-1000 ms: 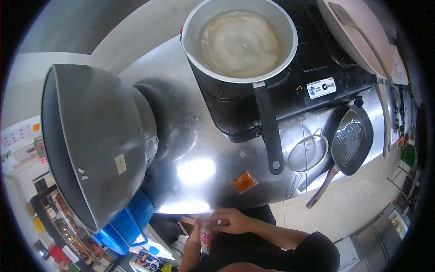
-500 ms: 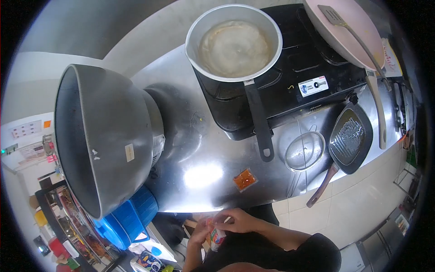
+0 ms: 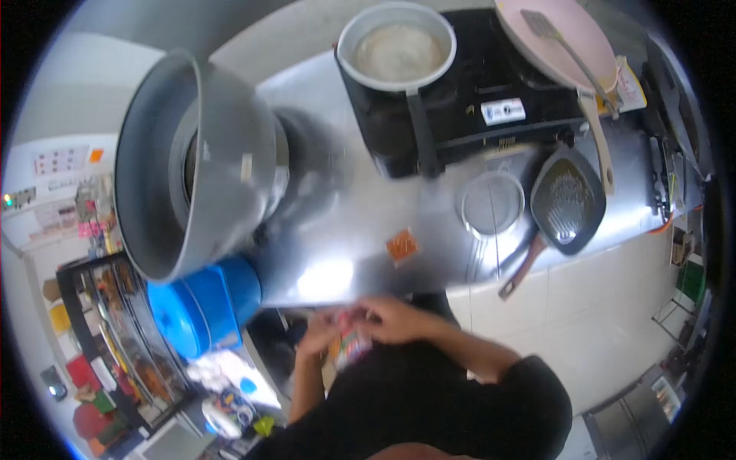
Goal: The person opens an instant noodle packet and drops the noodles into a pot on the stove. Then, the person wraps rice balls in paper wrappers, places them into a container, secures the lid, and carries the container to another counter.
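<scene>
Close to my body, at the counter's front edge, both hands hold a small colourful plastic packet (image 3: 351, 346). My left hand (image 3: 319, 333) is closed on the packet's left side. The fingers of my right hand (image 3: 392, 319) pinch at its top from the right. Motion blur smears the fingers, and I cannot make out whether the packet is torn. On the steel counter ahead lies a small clear sachet (image 3: 402, 245) with orange-red contents. Beyond it, a saucepan (image 3: 399, 77) of cloudy liquid sits on the black gas stove (image 3: 468, 142).
A large tilted grey metal bowl (image 3: 238, 138) stands at left above a blue bin (image 3: 180, 310). To the right are a wire strainer (image 3: 492, 203), a dark grill pan (image 3: 567, 201) and a pink frying pan (image 3: 556, 54) with a slotted spatula (image 3: 543, 26) in it.
The camera view has tilted, so the counter and hands appear higher and blurrier. Both hands still hold the packet near my body. The sachet, pans and strainer keep their places.
</scene>
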The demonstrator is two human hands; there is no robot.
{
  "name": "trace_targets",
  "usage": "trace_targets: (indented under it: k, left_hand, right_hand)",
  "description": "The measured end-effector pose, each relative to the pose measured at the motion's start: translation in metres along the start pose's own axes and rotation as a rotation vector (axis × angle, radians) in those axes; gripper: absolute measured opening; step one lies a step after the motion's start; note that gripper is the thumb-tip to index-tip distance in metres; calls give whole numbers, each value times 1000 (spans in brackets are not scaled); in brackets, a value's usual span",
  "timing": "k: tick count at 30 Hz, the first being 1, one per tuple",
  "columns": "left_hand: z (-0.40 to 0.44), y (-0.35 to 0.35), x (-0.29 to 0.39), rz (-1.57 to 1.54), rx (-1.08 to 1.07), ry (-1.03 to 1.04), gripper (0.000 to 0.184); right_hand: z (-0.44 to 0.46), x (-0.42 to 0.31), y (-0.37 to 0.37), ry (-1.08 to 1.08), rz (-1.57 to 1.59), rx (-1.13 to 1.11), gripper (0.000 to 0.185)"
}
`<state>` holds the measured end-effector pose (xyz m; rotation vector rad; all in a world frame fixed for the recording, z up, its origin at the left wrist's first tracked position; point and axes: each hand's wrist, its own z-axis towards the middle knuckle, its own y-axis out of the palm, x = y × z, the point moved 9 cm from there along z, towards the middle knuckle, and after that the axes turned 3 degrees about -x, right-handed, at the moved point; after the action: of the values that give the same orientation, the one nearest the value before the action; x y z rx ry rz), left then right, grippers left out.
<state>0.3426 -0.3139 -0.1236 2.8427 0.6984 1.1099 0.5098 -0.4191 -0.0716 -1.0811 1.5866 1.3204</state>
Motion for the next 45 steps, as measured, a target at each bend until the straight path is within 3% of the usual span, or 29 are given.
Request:
trace_targets:
  k: [4, 6, 7, 8, 11, 15, 18, 21, 25, 26, 29, 32, 34, 38, 42, 43, 45]
  left_hand:
    - [1, 19, 30, 125, 133, 46, 48]
    - [12, 9, 3, 217, 195, 88, 54]
    - [2, 28, 20, 41, 186, 40, 58]
    - [-3, 43, 27, -133, 173, 29, 61]
    - [0, 63, 45, 35, 57, 83, 66]
    - [8, 88, 51, 102, -120, 208, 53]
    - [5, 88, 46, 54, -183, 285, 51]
    - [4, 83, 24, -103, -167, 262, 47]
    - [4, 80, -10, -204, -138, 372, 57]
    - [3, 77, -20, -214, -118, 384, 57]
    - [-13, 69, -39, -220, -95, 408, 51]
    - [-28, 63, -47, -224, -113, 466, 46]
    - [-32, 55, -51, -278, 21, 518, 47]
    - [-50, 51, -41, -384, 58, 509, 50]
    - [-54, 43, -28, -428, 120, 476, 49]
    - [-52, 41, -28, -461, 149, 456, 49]
    - [-56, 39, -13, -230, 224, 582, 42]
  right_hand:
    - [-13, -42, -8, -19, -430, 190, 25]
    - [-17, -50, -5, 19, -574, 191, 24]
    - [-21, -54, -2, 42, -656, 215, 23]
    - [-25, -60, -1, -3, -664, 214, 14]
    - [-41, -64, 0, -56, -520, 200, 18]
    - [-58, -44, -7, 35, -361, 171, 12]
    - [-67, -41, 4, 83, -167, 172, 18]
    - [-70, -31, 8, 185, -248, 139, 26]
    - [-65, -19, 34, 280, -95, 87, 37]
    - [-63, -16, 39, 286, -191, 47, 39]
    - [-50, -7, 58, 364, -372, -42, 38]
    - [-46, 6, 71, 402, -301, -18, 34]
    - [-45, 12, 79, 435, -314, -11, 26]
    - [-37, -11, 94, 242, -420, -50, 16]
    - [-37, -54, 91, -119, -264, 179, 11]
    - [-41, -48, 88, -88, -207, 227, 11]
    - [-49, -31, 81, -41, -91, 333, 12]
